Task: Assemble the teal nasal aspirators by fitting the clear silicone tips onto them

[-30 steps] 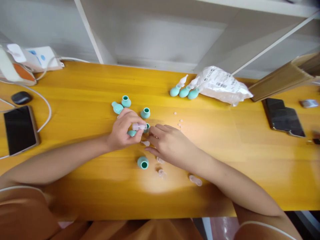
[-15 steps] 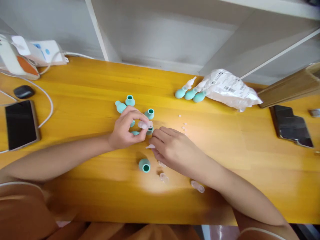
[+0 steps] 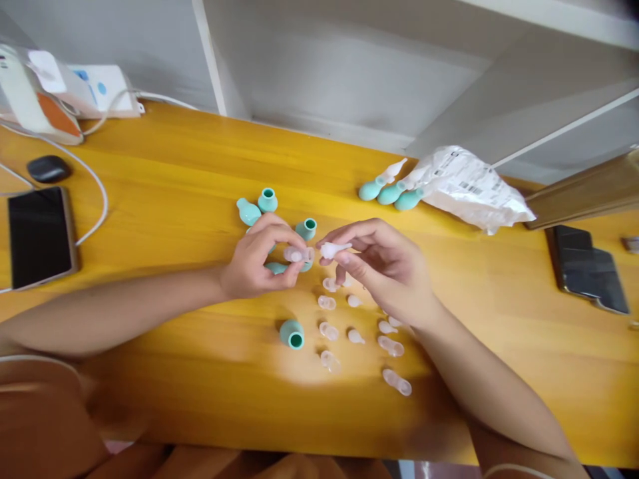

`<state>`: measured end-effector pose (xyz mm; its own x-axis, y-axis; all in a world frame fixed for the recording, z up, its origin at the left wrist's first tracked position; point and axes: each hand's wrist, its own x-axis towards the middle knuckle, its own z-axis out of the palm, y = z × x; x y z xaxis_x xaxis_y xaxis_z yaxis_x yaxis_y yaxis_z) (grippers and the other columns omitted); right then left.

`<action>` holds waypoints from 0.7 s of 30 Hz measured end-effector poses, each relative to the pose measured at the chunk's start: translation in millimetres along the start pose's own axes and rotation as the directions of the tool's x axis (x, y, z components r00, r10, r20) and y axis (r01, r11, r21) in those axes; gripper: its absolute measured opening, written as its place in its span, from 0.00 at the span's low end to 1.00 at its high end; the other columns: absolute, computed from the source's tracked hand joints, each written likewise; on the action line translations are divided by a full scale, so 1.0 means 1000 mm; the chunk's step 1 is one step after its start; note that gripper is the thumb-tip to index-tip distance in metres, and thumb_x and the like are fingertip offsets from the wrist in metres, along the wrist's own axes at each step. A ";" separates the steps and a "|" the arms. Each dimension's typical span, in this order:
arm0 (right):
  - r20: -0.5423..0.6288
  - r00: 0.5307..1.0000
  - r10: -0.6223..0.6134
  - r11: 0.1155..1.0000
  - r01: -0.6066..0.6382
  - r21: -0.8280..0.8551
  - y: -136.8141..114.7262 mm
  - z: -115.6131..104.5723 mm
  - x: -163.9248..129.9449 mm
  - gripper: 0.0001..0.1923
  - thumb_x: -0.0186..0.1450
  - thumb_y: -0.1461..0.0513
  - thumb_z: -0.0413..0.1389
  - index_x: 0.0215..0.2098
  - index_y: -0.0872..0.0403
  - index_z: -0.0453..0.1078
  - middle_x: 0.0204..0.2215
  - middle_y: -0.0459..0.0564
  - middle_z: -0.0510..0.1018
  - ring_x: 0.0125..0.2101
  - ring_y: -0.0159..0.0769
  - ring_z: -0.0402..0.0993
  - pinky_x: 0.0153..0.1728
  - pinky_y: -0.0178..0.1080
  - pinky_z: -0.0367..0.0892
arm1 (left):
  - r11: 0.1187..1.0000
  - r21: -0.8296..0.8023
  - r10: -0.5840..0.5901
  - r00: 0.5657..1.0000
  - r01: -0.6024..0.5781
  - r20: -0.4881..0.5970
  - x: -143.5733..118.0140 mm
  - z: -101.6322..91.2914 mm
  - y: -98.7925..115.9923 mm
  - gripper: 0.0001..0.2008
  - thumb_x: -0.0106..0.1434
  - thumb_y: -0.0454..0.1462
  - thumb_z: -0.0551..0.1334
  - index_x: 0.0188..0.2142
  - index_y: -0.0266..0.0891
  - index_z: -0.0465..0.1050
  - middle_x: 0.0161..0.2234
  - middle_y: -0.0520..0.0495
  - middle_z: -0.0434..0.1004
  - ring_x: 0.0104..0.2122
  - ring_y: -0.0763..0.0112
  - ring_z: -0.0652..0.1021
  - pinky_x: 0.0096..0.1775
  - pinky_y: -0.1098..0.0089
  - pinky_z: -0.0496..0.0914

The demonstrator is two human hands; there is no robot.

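Note:
My left hand [image 3: 264,258] pinches a clear plastic connector [image 3: 298,255] between thumb and fingers, its open end facing right. Just across from it, my right hand [image 3: 387,266] grips a whitish pointed nozzle tip [image 3: 333,250], wide end toward the connector and thin end to the right. A small gap separates the two parts. Around and behind my left hand stand several teal rubber bulbs, one of them an upright bulb [image 3: 306,229]. Nearer to me lies another teal bulb [image 3: 292,334], its mouth facing me. Loose connectors [image 3: 329,330] and nozzle tips [image 3: 356,336] are spread below my right hand.
At the back, three assembled teal bulb aspirators [image 3: 389,193] lean by a white plastic package [image 3: 472,189]. A cardboard box [image 3: 589,189] and dark phone-like objects [image 3: 589,269] are on the right. A phone [image 3: 38,238], a black mouse [image 3: 48,169] and cables occupy the left.
My right hand has turned palm-up and lifted the nozzle tip level with the connector, uncovering the loose parts below. My left hand keeps its hold on the connector. The view has shifted slightly.

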<state>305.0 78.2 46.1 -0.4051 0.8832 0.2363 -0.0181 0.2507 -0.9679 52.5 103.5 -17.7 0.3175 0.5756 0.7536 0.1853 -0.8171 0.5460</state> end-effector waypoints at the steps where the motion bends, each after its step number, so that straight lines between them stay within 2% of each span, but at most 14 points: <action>1: -0.003 1.000 0.011 1.000 -0.011 0.015 0.002 0.001 -0.001 0.07 0.78 0.62 0.68 0.53 0.48 0.80 0.49 0.51 0.89 0.44 0.37 0.89 0.32 0.35 0.85 | 1.000 0.002 -0.002 1.000 0.002 -0.001 0.000 0.000 0.000 0.14 0.70 0.33 0.71 0.52 0.45 0.75 0.40 0.49 0.89 0.42 0.61 0.82 0.46 0.59 0.80; 5: -0.029 0.999 -0.017 1.000 0.017 -0.017 0.009 0.003 -0.001 0.04 0.76 0.61 0.70 0.49 0.48 0.84 0.50 0.52 0.90 0.43 0.38 0.90 0.31 0.36 0.86 | 1.000 0.018 0.002 1.000 -0.002 -0.002 -0.001 0.000 -0.002 0.10 0.73 0.37 0.71 0.52 0.45 0.76 0.41 0.47 0.87 0.42 0.61 0.82 0.45 0.60 0.81; 9: -0.070 0.994 -0.083 0.994 0.077 -0.083 0.012 0.002 0.001 0.04 0.73 0.63 0.73 0.45 0.47 0.86 0.48 0.51 0.87 0.41 0.37 0.88 0.30 0.38 0.86 | 1.000 0.024 0.007 1.000 -0.007 0.009 0.000 -0.001 -0.002 0.10 0.74 0.39 0.72 0.52 0.45 0.77 0.39 0.48 0.86 0.42 0.62 0.82 0.45 0.60 0.81; 12: -0.066 0.989 -0.133 0.982 0.123 -0.144 0.011 -0.001 0.003 0.07 0.72 0.65 0.74 0.44 0.45 0.87 0.44 0.49 0.87 0.40 0.38 0.87 0.35 0.41 0.88 | 1.000 0.019 0.012 1.000 -0.012 0.017 0.001 -0.002 -0.003 0.11 0.74 0.39 0.73 0.53 0.45 0.77 0.40 0.48 0.86 0.42 0.62 0.82 0.45 0.61 0.82; 16: -0.044 0.974 -0.222 0.929 0.197 -0.315 0.007 -0.006 0.004 0.08 0.73 0.65 0.73 0.42 0.43 0.87 0.42 0.49 0.90 0.42 0.43 0.88 0.44 0.49 0.89 | 1.000 -0.001 0.007 0.999 -0.007 0.034 0.000 -0.002 -0.004 0.10 0.76 0.40 0.72 0.53 0.47 0.78 0.41 0.48 0.88 0.44 0.61 0.84 0.46 0.59 0.83; 21: -0.028 0.961 -0.276 0.885 0.242 -0.397 0.007 -0.008 0.005 0.09 0.73 0.64 0.72 0.46 0.41 0.87 0.39 0.47 0.91 0.38 0.44 0.88 0.41 0.50 0.86 | 0.999 -0.032 0.018 0.999 -0.017 0.029 -0.001 -0.002 -0.005 0.09 0.76 0.40 0.73 0.53 0.47 0.79 0.42 0.47 0.90 0.45 0.61 0.85 0.47 0.59 0.84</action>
<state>310.1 87.5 41.6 -0.3583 0.7908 0.4963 0.2483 0.5931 -0.7659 49.5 107.2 -20.2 0.3481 0.5592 0.7524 0.1501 -0.8255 0.5441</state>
